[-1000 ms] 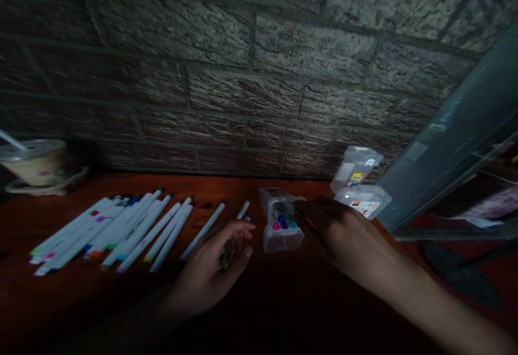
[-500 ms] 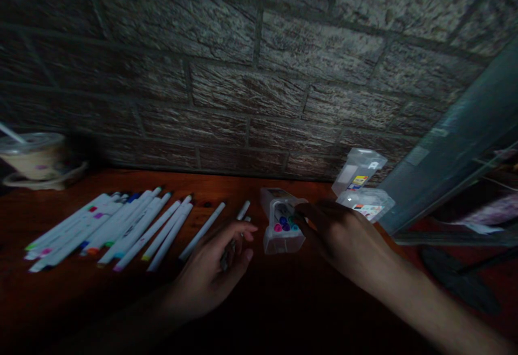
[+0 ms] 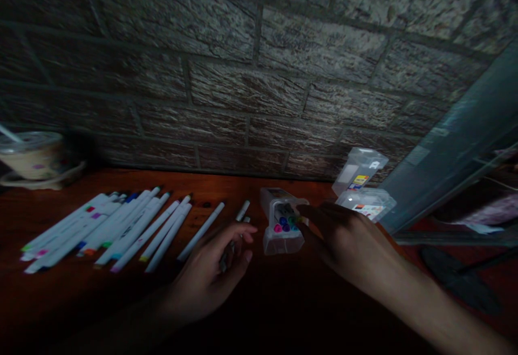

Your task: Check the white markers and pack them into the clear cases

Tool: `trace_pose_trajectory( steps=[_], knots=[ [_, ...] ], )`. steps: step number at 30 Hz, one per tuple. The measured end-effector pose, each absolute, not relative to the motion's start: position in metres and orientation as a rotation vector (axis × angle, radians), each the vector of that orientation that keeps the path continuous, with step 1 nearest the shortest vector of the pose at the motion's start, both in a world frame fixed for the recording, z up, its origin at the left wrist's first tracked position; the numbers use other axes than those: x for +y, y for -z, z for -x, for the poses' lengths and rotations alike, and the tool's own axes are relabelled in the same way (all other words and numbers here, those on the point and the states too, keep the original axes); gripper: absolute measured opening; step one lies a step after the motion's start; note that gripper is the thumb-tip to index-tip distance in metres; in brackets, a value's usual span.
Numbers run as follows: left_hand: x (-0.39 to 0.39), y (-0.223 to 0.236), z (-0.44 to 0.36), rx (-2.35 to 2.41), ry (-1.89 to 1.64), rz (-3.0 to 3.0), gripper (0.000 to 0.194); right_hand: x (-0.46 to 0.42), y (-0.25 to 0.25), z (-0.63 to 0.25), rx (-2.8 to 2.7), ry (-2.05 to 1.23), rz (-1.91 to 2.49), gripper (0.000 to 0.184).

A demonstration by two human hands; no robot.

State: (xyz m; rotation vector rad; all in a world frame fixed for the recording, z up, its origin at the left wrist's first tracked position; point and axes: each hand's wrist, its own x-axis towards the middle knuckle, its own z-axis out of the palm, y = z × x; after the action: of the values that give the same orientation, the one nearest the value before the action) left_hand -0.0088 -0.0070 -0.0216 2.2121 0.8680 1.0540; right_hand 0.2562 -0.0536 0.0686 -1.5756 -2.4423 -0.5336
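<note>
A clear plastic case (image 3: 284, 244) lies open toward me, with several markers inside showing pink, blue, purple and green ends. At its right side is my right hand (image 3: 343, 239), index finger and thumb around the yellow end of a marker (image 3: 300, 219) at the case's mouth. My left hand (image 3: 214, 263) is curled left of the case, around white markers (image 3: 243, 210) whose upper ends stick out beyond the fingers; the grip is partly hidden. Farther left, a loose row of white markers (image 3: 137, 228) with coloured ends lies on the wooden table (image 3: 226, 185).
Two clear plastic pieces with labels, one upright (image 3: 358, 171) and one lower (image 3: 366, 204), stand at the table's right back. A lidded drink cup (image 3: 32, 155) with a straw stands far left. A brick wall (image 3: 243, 74) borders the table's back, and a metal post (image 3: 449, 134) its right.
My right hand has drawn back slightly to the right, and a yellow marker end now shows at the case's mouth. My left hand stays about where it was.
</note>
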Motion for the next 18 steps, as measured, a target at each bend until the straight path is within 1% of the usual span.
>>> trace_pose_trajectory(
  steps=[4,6,11,14,18],
  knots=[
    [-0.007,0.022,0.009,0.896,-1.036,-2.209,0.023,-0.058,-0.071,-0.259,-2.397,0.56,1.472,0.036],
    [-0.006,0.023,0.009,0.895,-1.039,-2.209,0.023,-0.058,-0.072,-0.259,-2.382,0.547,1.44,0.033],
    [-0.006,0.023,0.008,0.897,-1.043,-2.196,0.023,-0.051,-0.069,-0.257,-2.348,0.502,1.434,0.02],
    [-0.006,0.022,0.008,0.9,-1.044,-2.203,0.024,-0.045,-0.07,-0.257,-2.357,0.512,1.456,0.018],
    [-0.006,0.022,0.007,0.895,-1.053,-2.217,0.025,-0.038,-0.082,-0.254,-2.506,0.51,1.497,0.021]
  ],
)
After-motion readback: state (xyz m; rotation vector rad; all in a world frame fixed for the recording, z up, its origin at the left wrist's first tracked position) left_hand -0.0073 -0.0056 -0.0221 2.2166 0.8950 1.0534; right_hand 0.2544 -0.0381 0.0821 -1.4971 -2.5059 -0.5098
